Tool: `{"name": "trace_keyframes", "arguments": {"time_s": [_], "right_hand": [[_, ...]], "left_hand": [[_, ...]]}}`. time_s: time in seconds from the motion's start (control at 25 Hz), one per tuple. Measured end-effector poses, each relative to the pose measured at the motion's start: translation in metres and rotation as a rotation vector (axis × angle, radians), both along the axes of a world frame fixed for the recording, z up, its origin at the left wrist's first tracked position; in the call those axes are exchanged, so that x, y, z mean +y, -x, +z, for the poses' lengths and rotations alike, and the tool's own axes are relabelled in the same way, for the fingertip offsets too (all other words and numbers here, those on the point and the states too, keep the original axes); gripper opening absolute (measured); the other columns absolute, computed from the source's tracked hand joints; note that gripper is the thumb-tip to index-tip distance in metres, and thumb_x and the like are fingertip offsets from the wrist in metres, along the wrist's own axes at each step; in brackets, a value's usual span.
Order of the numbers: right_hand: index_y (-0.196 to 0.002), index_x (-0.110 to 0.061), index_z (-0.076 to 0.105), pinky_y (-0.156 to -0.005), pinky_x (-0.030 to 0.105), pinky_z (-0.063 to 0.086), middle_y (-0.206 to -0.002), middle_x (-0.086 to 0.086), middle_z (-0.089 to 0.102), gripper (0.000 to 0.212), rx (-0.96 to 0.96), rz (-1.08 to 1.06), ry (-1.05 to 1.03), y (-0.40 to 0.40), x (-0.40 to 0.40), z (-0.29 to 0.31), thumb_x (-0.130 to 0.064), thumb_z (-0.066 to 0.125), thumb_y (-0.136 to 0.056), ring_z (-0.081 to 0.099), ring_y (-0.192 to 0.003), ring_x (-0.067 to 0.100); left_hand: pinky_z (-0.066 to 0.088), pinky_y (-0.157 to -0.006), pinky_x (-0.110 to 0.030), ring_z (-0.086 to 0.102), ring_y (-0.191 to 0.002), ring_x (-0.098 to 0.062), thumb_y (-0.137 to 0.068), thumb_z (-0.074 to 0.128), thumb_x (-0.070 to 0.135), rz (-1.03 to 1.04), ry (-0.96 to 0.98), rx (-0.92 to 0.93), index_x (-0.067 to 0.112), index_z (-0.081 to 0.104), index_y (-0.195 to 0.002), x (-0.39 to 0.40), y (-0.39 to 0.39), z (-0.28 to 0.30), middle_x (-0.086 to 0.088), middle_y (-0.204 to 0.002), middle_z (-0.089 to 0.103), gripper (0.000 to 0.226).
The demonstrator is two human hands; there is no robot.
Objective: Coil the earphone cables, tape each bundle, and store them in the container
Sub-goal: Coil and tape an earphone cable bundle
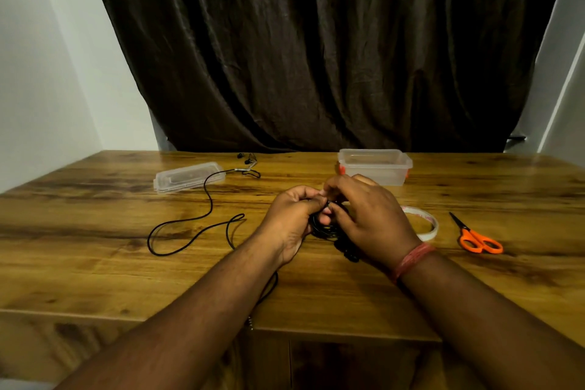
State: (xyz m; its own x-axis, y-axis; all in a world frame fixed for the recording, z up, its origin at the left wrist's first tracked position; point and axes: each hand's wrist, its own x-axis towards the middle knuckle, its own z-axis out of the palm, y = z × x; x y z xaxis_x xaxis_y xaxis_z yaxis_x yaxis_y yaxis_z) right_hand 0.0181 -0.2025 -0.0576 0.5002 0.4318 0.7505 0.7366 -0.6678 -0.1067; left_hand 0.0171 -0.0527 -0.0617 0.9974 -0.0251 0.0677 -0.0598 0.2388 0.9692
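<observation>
Winding a black cord into loops is the step in hand, by the look of it. The left hand [292,215] and the right hand [364,215] are close together over the middle of the bench [95,279], both pinched on a small black bundle [326,226] of cord between them. Two ear pieces [349,253] hang just below the right hand. One loose end runs under the left arm toward the near edge of the bench.

A second cord [202,218] lies loose on the left, snaking up to the flat clear lid [188,177]. Its ear pieces rest near the curtain [316,41].

The tape roll [425,225] sits just beside the right hand, and the orange scissors [478,239] lie past it. The clear box [375,166] waits open behind the hands.

Next, I think, one hand must keep the loops tight while the other reaches for the tape.
</observation>
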Motion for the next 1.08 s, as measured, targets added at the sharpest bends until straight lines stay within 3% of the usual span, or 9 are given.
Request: {"name": "trace_keyframes", "arguments": {"time_s": [0.2,0.28,0.48,0.64,0.76,0.88,0.96,1.08], "right_hand": [[-0.109,-0.022,0.057,-0.071,0.019,0.035,-0.097,-0.006,0.065,0.028,0.006,0.01,-0.02,0.001,0.001,0.001,-0.013,0.066,-0.085,0.057,-0.089,0.013],[-0.108,-0.022,0.057,-0.07,0.023,0.039,-0.095,-0.007,0.064,0.027,0.027,0.012,-0.015,0.002,-0.002,0.001,-0.012,0.066,-0.085,0.057,-0.089,0.014],[-0.107,-0.024,0.053,-0.068,0.021,0.032,-0.095,-0.007,0.06,0.029,-0.006,0.031,0.08,0.001,0.008,0.002,-0.009,0.063,-0.084,0.052,-0.087,0.014],[-0.116,-0.025,0.055,-0.08,0.024,0.052,-0.104,-0.008,0.062,0.028,0.41,0.142,-0.315,-0.002,0.003,-0.003,-0.017,0.066,-0.091,0.061,-0.093,0.005],[-0.107,-0.028,0.059,-0.073,0.025,0.056,-0.097,-0.005,0.065,0.023,0.58,0.197,-0.454,-0.002,-0.003,-0.001,-0.017,0.07,-0.089,0.065,-0.086,0.009],[-0.095,-0.03,0.064,-0.064,0.035,0.06,-0.085,0.0,0.067,0.02,0.626,0.16,-0.587,-0.002,0.001,0.002,-0.01,0.066,-0.089,0.064,-0.075,0.014],[-0.092,-0.029,0.067,-0.072,0.04,0.06,-0.084,0.0,0.069,0.022,0.585,0.118,-0.625,-0.004,-0.001,0.003,-0.008,0.065,-0.089,0.066,-0.078,0.014],[-0.094,-0.026,0.071,-0.081,0.035,0.057,-0.092,-0.005,0.069,0.019,0.504,0.096,-0.606,-0.007,-0.005,0.003,-0.009,0.066,-0.089,0.065,-0.088,0.011]], "left_hand": [[0.047,-0.061,-0.029,0.052,-0.045,-0.011,-0.096,0.05,-0.004,0.035,0.002,-0.001,0.005,0.059,-0.083,-0.002,-0.002,0.002,-0.007,-0.06,0.062,0.018],[0.046,-0.058,-0.027,0.051,-0.044,-0.011,-0.096,0.05,-0.005,0.036,-0.014,-0.001,0.005,0.058,-0.082,-0.004,-0.001,0.001,-0.007,-0.059,0.063,0.019],[0.045,-0.048,-0.021,0.049,-0.045,-0.011,-0.093,0.046,-0.01,0.049,-0.007,-0.002,0.007,0.056,-0.078,0.003,0.002,0.003,-0.007,-0.058,0.059,0.025],[0.052,-0.054,-0.021,0.058,-0.048,-0.008,-0.097,0.057,0.007,0.048,0.085,-0.037,0.008,0.059,-0.081,-0.001,0.002,0.004,-0.006,-0.063,0.066,0.016],[0.055,-0.059,-0.022,0.061,-0.053,-0.008,-0.097,0.059,0.014,0.064,0.111,-0.039,0.01,0.059,-0.081,-0.003,0.001,0.007,-0.005,-0.066,0.067,0.016],[0.059,-0.068,-0.028,0.067,-0.063,-0.012,-0.099,0.056,0.019,0.038,0.138,-0.034,0.011,0.06,-0.084,0.0,0.0,0.007,-0.009,-0.075,0.071,0.017],[0.058,-0.075,-0.033,0.069,-0.073,-0.014,-0.097,0.059,0.017,0.005,0.071,-0.072,0.013,0.06,-0.085,-0.002,0.001,0.003,-0.01,-0.083,0.072,0.013],[0.055,-0.081,-0.036,0.069,-0.082,-0.018,-0.091,0.067,0.009,0.047,-0.175,-0.192,0.01,0.061,-0.093,-0.004,0.001,-0.001,-0.011,-0.091,0.072,0.006]]}}
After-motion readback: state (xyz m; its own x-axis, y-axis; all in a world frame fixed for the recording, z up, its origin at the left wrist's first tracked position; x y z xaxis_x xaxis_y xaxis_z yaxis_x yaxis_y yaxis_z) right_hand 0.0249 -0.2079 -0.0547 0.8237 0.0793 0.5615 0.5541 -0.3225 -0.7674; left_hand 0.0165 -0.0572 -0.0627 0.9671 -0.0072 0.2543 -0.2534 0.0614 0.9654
